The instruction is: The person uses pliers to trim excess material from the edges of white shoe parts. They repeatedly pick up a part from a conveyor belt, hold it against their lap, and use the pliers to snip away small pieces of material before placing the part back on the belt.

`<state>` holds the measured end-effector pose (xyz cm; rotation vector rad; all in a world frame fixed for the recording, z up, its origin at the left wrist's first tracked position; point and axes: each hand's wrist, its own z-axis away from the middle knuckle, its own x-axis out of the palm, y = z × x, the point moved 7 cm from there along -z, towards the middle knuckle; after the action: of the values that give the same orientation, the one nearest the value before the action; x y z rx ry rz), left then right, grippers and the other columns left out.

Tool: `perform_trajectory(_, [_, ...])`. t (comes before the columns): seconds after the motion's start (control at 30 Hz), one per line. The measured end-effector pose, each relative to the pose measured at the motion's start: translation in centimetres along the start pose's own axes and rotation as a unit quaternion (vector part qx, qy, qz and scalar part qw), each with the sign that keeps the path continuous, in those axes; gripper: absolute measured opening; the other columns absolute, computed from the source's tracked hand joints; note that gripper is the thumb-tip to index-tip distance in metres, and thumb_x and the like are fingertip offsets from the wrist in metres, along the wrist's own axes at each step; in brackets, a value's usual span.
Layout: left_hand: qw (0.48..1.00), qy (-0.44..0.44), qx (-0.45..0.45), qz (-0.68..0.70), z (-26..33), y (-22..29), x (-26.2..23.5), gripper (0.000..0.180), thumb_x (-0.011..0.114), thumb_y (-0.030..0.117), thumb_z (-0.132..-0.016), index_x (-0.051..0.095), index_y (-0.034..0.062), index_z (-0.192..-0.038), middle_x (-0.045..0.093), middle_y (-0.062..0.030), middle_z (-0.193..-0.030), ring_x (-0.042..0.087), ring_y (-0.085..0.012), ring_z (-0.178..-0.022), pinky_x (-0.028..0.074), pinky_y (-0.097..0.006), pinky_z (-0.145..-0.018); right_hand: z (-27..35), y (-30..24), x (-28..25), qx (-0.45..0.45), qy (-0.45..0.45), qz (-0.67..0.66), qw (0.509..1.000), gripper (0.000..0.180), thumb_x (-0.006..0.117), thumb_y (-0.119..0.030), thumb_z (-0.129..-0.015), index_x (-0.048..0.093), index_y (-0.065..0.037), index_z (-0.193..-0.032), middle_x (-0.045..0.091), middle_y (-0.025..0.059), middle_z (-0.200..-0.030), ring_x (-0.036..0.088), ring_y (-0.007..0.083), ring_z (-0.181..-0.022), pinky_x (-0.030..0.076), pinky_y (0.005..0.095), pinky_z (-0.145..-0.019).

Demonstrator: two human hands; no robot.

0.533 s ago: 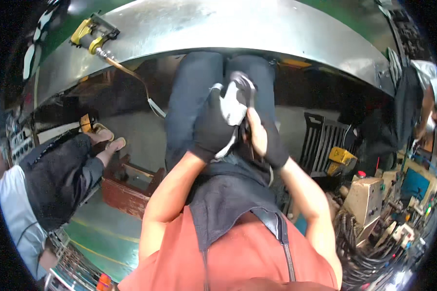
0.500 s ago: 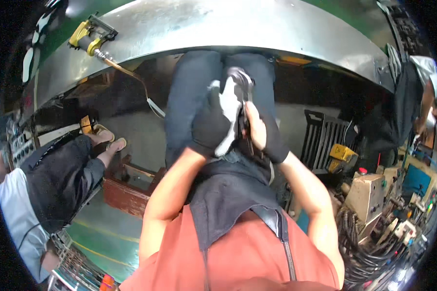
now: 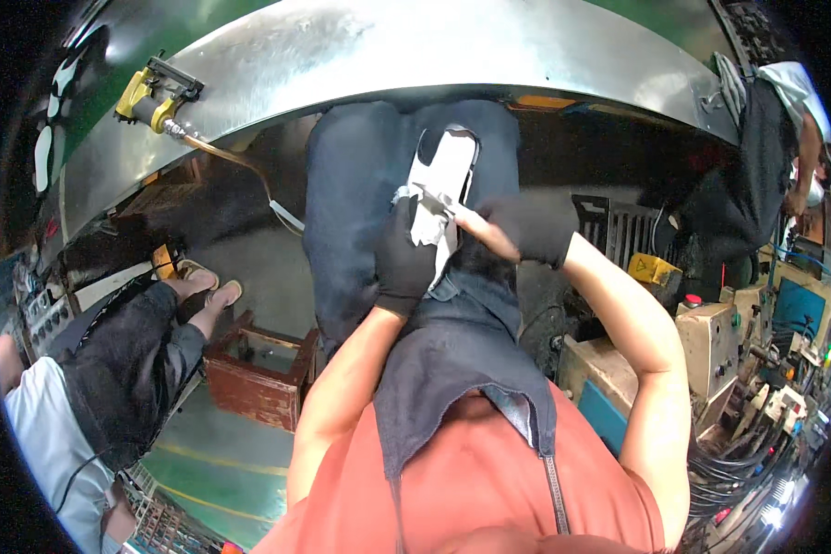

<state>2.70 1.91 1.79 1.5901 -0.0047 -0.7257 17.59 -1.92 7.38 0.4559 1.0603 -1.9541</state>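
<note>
Across my thighs lies a white and black shoe upper point(image 3: 454, 155), long and narrow, its pale face upward and dark at the edges. My left hand point(image 3: 404, 258), in a black glove, is closed around its left side. My right hand point(image 3: 526, 229), in a black glove that leaves the thumb and a finger bare, reaches in from the right. Its fingertips are pinched at a small pale grey piece point(image 3: 439, 198) across the middle of the upper. Blur and the fingers hide whether that piece is a tool or a flap of material.
A metal bench point(image 3: 415, 51) curves ahead of my knees. On its left end rests a yellow and black air nailer point(image 3: 157, 100) with a hose. A brown wooden stool point(image 3: 254, 379) and a seated person point(image 3: 111, 360) are at left; machine control boxes point(image 3: 708, 346) at right.
My right hand has moved right and away from my left, its forearm swinging outward. The upper has turned so that its broad pale face shows. My left hand keeps its hold.
</note>
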Motion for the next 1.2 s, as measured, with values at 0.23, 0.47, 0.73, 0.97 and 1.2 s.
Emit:
perform_trajectory(0.23, [0.991,-0.085,0.100,-0.002,-1.9,-2.2,-0.5,0.068,0.068,0.026,-0.080,0.037,-0.0036,-0.132,0.054,-0.0226,-0.122,0.056,-0.0311,-0.110,0.046,-0.035,-0.090,-0.2,0.3,4.0,-0.016,0.240,-0.143,0.960,0.041,0.046,-0.034,-0.094,0.064,0.001,-0.084,0.061,0.0220,-0.071,0.060,0.0288,-0.059,0.044,0.0371,-0.055])
perform_trajectory(0.47, [0.995,-0.036,0.065,-0.064,-4.0,-1.7,0.6,0.054,0.050,0.019,-0.085,0.032,-0.0032,-0.132,0.056,-0.0278,-0.111,0.059,-0.0413,-0.094,0.047,-0.047,-0.079,1.7,3.0,4.7,0.122,-0.174,-0.431,0.877,0.050,0.034,-0.047,-0.097,0.049,-0.007,-0.123,0.067,0.0077,-0.078,0.063,0.0167,-0.060,0.048,0.0319,-0.053])
perform_trajectory(0.73, [0.986,-0.163,-0.023,0.029,-3.5,-4.3,0.3,0.060,0.053,0.025,-0.087,0.029,-0.0009,-0.136,0.054,-0.0257,-0.116,0.054,-0.0355,-0.105,0.043,-0.042,-0.086,1.7,-6.1,-3.5,-0.204,0.206,-0.134,0.948,0.040,0.047,-0.033,-0.094,0.061,0.002,-0.082,0.060,0.0231,-0.073,0.058,0.0329,-0.060,0.044,0.0408,-0.057])
perform_trajectory(0.97, [0.722,-0.094,-0.339,0.595,6.8,-7.7,1.0,0.051,0.046,0.026,-0.092,0.036,0.0007,-0.136,0.048,-0.0159,-0.132,0.046,-0.0223,-0.122,0.035,-0.032,-0.103,4.7,0.7,6.8,0.074,-0.041,-0.283,0.955,0.047,0.038,-0.041,-0.097,0.058,0.002,-0.094,0.057,0.0127,-0.071,0.056,0.0196,-0.061,0.046,0.0321,-0.058])
perform_trajectory(1.2, [0.986,-0.077,-0.099,0.110,2.7,-4.5,0.6,0.030,0.049,0.020,-0.092,0.052,0.0015,-0.116,0.061,-0.0139,-0.108,0.060,-0.0233,-0.099,0.048,-0.033,-0.087,4.9,3.7,5.8,0.180,-0.111,-0.308,0.928,0.059,0.037,-0.053,-0.094,0.060,0.000,-0.087,0.060,0.0122,-0.069,0.060,0.0198,-0.062,0.048,0.0310,-0.057])
